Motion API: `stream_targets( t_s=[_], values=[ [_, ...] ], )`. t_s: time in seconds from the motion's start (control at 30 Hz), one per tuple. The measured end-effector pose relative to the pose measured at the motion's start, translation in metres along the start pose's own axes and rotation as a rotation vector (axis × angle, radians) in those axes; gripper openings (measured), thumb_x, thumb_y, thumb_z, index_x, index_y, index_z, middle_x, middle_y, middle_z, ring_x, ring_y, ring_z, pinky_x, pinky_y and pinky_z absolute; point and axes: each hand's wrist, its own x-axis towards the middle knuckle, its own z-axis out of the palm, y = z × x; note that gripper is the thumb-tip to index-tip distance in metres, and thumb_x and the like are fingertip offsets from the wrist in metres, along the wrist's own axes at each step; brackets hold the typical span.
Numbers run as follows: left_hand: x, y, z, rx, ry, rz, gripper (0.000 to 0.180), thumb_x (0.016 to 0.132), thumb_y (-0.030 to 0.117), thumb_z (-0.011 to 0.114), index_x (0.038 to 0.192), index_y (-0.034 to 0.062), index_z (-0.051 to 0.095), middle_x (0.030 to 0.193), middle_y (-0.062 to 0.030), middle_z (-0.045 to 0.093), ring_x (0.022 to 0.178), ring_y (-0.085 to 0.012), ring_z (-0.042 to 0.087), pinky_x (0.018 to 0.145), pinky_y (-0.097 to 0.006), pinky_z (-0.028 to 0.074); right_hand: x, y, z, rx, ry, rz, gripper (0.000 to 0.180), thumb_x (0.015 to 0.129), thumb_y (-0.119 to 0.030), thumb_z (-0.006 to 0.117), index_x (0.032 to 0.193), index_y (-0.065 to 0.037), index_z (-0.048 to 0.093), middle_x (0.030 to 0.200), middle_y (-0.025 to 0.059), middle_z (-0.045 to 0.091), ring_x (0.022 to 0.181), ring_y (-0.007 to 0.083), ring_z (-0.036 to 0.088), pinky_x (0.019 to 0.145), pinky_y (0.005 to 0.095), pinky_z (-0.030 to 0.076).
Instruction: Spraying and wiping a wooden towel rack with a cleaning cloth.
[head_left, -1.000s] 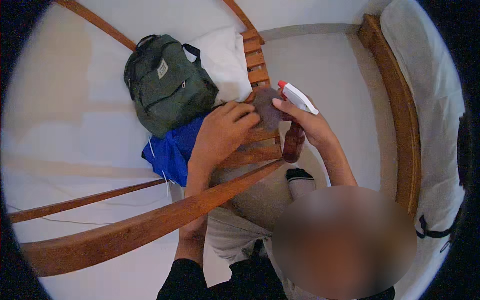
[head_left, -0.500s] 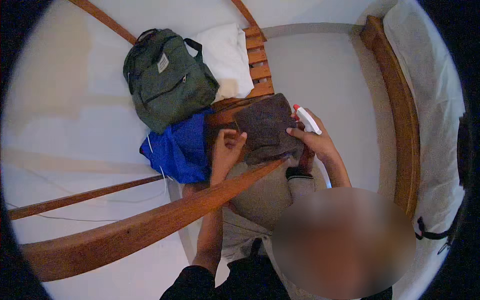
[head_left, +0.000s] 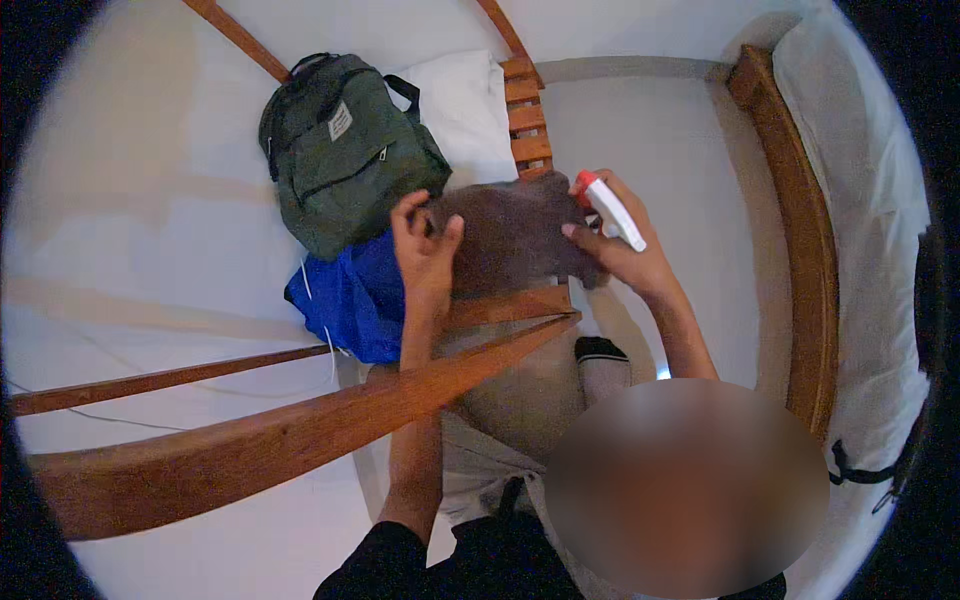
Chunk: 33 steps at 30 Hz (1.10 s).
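Hands: both of mine are on the grey cloth (head_left: 515, 235), one at each end, well apart, with the cloth stretched between them.
Left hand (head_left: 425, 255): fingers curled over the cloth's left edge, thumb spread on top; it pinches the cloth and holds nothing else.
Right hand (head_left: 620, 250): closed round the neck of a spray bottle (head_left: 610, 210); my fingertips also press the cloth's right edge.
Cloth: dark grey, spread fairly flat over the wooden slats (head_left: 528, 120) and the near crossbar, straight ahead of me between my two hands.
Spray bottle: white trigger head with a red nozzle pointing far and left; its body is hidden behind my hand and the cloth, so I cannot tell what it looks like.
Backpack (head_left: 345, 150): dark green, lying far and left of my left hand, just beside the cloth's left end.
Blue bag (head_left: 350, 295): crumpled, left of my left wrist, partly under the backpack's near edge.
Pillow (head_left: 465, 105): white, far of the cloth, between backpack and slats.
Rail (head_left: 300, 430): a curved wooden one crosses near me, over my left forearm.
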Motion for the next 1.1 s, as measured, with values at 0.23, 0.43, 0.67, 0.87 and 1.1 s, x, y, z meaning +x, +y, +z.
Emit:
stream_targets(
  t_s=[0.23,0.43,0.67,0.87,1.1],
  values=[
    [-0.010,0.032,-0.017,-0.033,-0.158,0.244,0.070,0.084,-0.004,0.074,0.139,0.0092,0.033,0.111,-0.0077,0.058,0.105,-0.0177,0.059,0.091,-0.028,0.049,-0.015,-0.001,0.001,0.273,-0.013,0.058,0.044,0.074,-0.004,0.082,0.109,-0.011,0.057,0.094,-0.0002,0.060,0.088,0.0086,0.058,0.068,0.0243,0.050],
    [-0.052,-0.048,-0.069,0.266,-0.149,-0.208,0.059,0.088,0.010,0.075,0.136,0.0041,0.042,0.085,-0.0012,0.062,0.082,-0.0076,0.058,0.076,-0.021,0.044,-0.053,0.051,0.027,0.119,-0.134,0.090,0.037,0.076,-0.008,0.083,0.102,-0.009,0.057,0.090,-0.0016,0.058,0.081,0.0077,0.056,0.069,0.0274,0.047],
    [-0.038,-0.036,-0.043,0.642,-0.088,-0.346,0.042,0.088,0.027,0.076,0.112,-0.0050,0.063,0.068,0.0007,0.057,0.069,-0.0080,0.054,0.067,-0.024,0.044,-0.064,0.053,0.032,0.124,-0.162,0.133,0.041,0.078,-0.012,0.084,0.107,-0.010,0.055,0.087,-0.0019,0.056,0.078,0.0072,0.052,0.067,0.0257,0.045],
    [-0.022,-0.056,-0.045,0.751,-0.196,0.006,0.034,0.087,0.027,0.077,0.103,0.0005,0.062,0.093,-0.0068,0.062,0.084,-0.0157,0.057,0.075,-0.033,0.049,-0.060,0.059,0.040,0.033,-0.001,0.147,0.039,0.078,0.001,0.070,0.113,-0.009,0.054,0.083,0.0036,0.061,0.077,0.0108,0.055,0.066,0.0273,0.046],
    [-0.072,-0.052,-0.067,0.213,0.000,-0.080,0.017,0.087,0.001,0.071,0.098,0.0047,0.060,0.113,-0.0077,0.063,0.107,-0.0202,0.060,0.092,-0.036,0.048,-0.062,0.059,0.027,0.017,-0.111,-0.190,0.035,0.079,0.012,0.052,0.110,-0.004,0.055,0.104,0.0086,0.069,0.096,0.0174,0.067,0.085,0.0288,0.049]
  ],
)
